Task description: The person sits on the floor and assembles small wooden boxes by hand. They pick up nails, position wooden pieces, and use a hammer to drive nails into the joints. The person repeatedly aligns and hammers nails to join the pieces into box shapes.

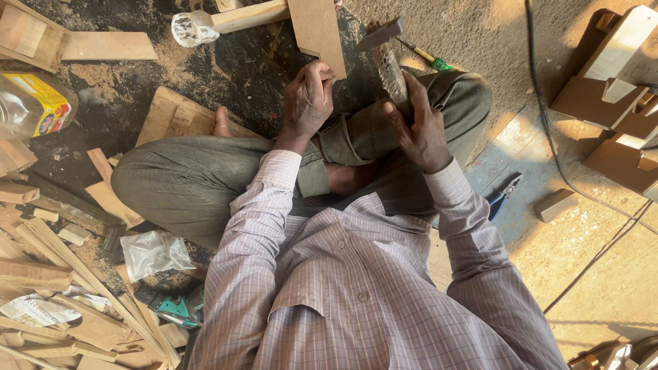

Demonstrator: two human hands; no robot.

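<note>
I sit cross-legged on a dusty floor in grey trousers and a striped shirt. My left hand (pixel 306 100) pinches the near end of a flat brown board (pixel 318 29) that has a notch cut in its edge. My right hand (pixel 419 127) grips the worn wooden handle of a hammer (pixel 388 60), whose metal head points up and to the left, close beside the board. A pale wooden batten (pixel 248 15) runs off to the left from the board's far end.
Offcuts and sticks pile up at the left, with a clear plastic bag (pixel 152 252), a green power tool (pixel 175 308) and a plastic bottle (pixel 34 103). Blue-handled pliers (pixel 504 195), a small block (pixel 555 204), a screwdriver (pixel 423 55), a cable and cut board shapes (pixel 610 103) lie right.
</note>
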